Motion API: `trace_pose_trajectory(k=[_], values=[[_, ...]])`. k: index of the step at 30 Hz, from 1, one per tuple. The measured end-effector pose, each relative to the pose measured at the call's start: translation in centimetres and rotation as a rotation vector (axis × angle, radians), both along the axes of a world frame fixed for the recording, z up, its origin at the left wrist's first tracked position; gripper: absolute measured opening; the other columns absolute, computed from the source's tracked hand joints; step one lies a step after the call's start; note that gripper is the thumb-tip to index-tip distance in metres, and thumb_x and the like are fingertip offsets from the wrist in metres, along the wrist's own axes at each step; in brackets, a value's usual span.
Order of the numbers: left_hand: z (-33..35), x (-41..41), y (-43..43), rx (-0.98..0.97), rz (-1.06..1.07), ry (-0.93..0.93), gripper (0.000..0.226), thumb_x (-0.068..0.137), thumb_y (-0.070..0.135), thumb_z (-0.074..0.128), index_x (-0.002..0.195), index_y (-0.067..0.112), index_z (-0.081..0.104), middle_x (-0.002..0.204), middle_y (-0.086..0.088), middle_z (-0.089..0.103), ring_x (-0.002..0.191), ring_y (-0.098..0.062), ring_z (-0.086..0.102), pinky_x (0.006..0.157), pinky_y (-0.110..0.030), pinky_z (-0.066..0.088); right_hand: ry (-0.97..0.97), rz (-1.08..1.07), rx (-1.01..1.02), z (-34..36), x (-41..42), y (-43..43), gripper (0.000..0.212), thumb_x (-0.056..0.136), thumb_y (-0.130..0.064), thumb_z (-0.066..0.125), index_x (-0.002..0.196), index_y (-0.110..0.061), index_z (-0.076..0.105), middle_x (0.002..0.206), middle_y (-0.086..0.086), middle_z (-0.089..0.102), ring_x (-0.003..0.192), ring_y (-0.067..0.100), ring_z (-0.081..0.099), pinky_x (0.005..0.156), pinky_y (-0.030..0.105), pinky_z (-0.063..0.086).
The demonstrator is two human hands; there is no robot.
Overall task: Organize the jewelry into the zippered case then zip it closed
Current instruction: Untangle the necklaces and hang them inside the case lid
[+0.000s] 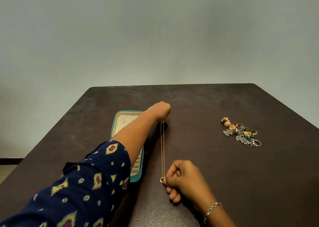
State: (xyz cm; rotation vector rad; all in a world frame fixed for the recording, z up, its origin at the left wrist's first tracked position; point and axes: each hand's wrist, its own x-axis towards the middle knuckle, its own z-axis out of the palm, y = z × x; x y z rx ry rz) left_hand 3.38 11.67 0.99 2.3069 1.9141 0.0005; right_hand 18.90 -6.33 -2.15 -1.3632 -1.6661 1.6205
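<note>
The left hand (159, 112) reaches far out, fingers curled down and pinching the top end of a thin gold necklace (162, 149). The chain runs taut to the right hand (183, 178), which pinches the pendant end just above the table (224, 175). Under the left forearm lies the open teal case (114, 123) – partly hidden by it. Well to the right of both hands sits the jewelry pile (240, 131) – rings and earrings heaped together

Your dark blue patterned sleeve (86, 183) and left forearm (136, 133) cover the middle of the open teal case with beige lining (120, 125), centre frame. Right of centre, the tangled gold and silver jewellery heap (240, 131) is too small to sort into pieces.
</note>
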Motion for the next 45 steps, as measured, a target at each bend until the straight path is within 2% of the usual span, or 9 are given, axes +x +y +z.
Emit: trace_pose_trajectory(k=[8, 13, 16, 25, 30, 33, 37, 40, 45], values=[[1.2, 0.3, -1.4, 0.143, 0.008, -0.027, 0.022, 0.079, -0.004, 0.047, 0.091, 0.0, 0.065, 0.104, -0.018, 0.063, 0.096, -0.035, 0.059, 0.082, -0.038, 0.049, 0.036, -0.005, 0.072, -0.3, 0.4, -0.4, 0.018, 0.08, 0.005, 0.056, 0.068, -0.007, 0.052, 0.049, 0.006, 0.058, 0.035, 0.013, 0.053, 0.034, 0.019, 0.039], [3.3, -0.5, -4.1, 0.241, 0.018, -0.103, 0.015, 0.081, -0.001, 0.053, 0.087, 0.007, 0.065, 0.102, -0.01, 0.063, 0.096, -0.027, 0.058, 0.075, -0.032, 0.042, 0.079, -0.015, 0.111, -0.5, 0.7, -0.8, 0.018, 0.079, 0.005, 0.059, 0.067, -0.006, 0.053, 0.049, 0.006, 0.058, 0.035, 0.013, 0.052, 0.034, 0.02, 0.04], [3.9, -1.8, -6.7, 0.293, 0.061, -0.217, 0.003, 0.083, 0.007, 0.06, 0.083, 0.008, 0.062, 0.093, -0.005, 0.063, 0.09, -0.024, 0.06, 0.077, -0.034, 0.046, 0.073, -0.009, 0.132, -0.5, 0.6, -0.9, 0.019, 0.08, 0.006, 0.058, 0.067, -0.007, 0.053, 0.049, 0.006, 0.059, 0.035, 0.013, 0.052, 0.034, 0.02, 0.04], [1.6, -6.8, -16.3, 0.467, 0.403, -0.583, 0.01, 0.085, 0.02, 0.063, 0.084, 0.011, 0.064, 0.081, 0.002, 0.063, 0.078, -0.016, 0.061, 0.074, -0.036, 0.051, 0.106, -0.027, 0.2, 0.3, -0.2, -1.3, 0.008, 0.082, -0.006, 0.064, 0.081, -0.004, 0.057, 0.056, 0.008, 0.06, 0.038, 0.012, 0.05, 0.035, 0.019, 0.039], [-1.4, -8.6, -19.7, 0.501, 0.598, -0.728, 0.007, 0.085, 0.016, 0.062, 0.078, 0.017, 0.064, 0.087, -0.001, 0.066, 0.081, -0.014, 0.061, 0.07, -0.029, 0.049, 0.006, 0.016, 0.409, 1.2, -2.7, -0.9, 0.005, 0.082, -0.01, 0.065, 0.08, -0.011, 0.061, 0.057, 0.001, 0.06, 0.05, 0.009, 0.056, 0.047, 0.019, 0.045], [-2.8, -9.1, -21.1, 0.517, 0.687, -0.822, 0.013, 0.087, 0.01, 0.058, 0.08, 0.019, 0.064, 0.093, -0.001, 0.065, 0.086, -0.012, 0.058, 0.075, -0.027, 0.048, -0.08, 0.047, 0.545, 1.8, -4.8, -0.4, 0.006, 0.081, -0.012, 0.066, 0.078, -0.016, 0.063, 0.068, 0.001, 0.064, 0.059, 0.006, 0.058, 0.054, 0.02, 0.049], [-4.6, -8.8, -22.4, 0.515, 0.698, -0.928, 0.014, 0.088, 0.007, 0.055, 0.089, 0.017, 0.065, 0.096, 0.0, 0.065, 0.089, -0.011, 0.059, 0.076, -0.025, 0.048, -0.225, 0.131, 0.734, 2.4, -7.8, 0.4, 0.004, 0.081, -0.017, 0.067, 0.084, -0.017, 0.069, 0.089, 0.0, 0.069, 0.082, 0.011, 0.06, 0.08, 0.03, 0.052], [-5.5, -8.7, -22.8, 0.546, 0.667, -0.975, 0.017, 0.088, 0.004, 0.052, 0.09, 0.015, 0.065, 0.091, 0.001, 0.066, 0.085, -0.011, 0.06, 0.066, -0.014, 0.043, -0.309, 0.195, 0.849, 3.0, -10.0, 0.8, 0.013, 0.084, -0.018, 0.063, 0.094, -0.017, 0.071, 0.099, 0.002, 0.064, 0.088, 0.012, 0.055, 0.08, 0.026, 0.044], [-5.8, -8.7, -23.0, 0.576, 0.662, -0.999, 0.021, 0.091, 0.001, 0.047, 0.1, 0.01, 0.062, 0.091, 0.004, 0.062, 0.084, -0.006, 0.056, 0.061, -0.003, 0.041, -0.563, 0.362, 0.915, 2.9, -12.6, 1.6, 0.022, 0.084, -0.022, 0.061, 0.105, -0.02, 0.068, 0.109, 0.008, 0.054, 0.105, 0.021, 0.049, 0.082, 0.032, 0.042]])
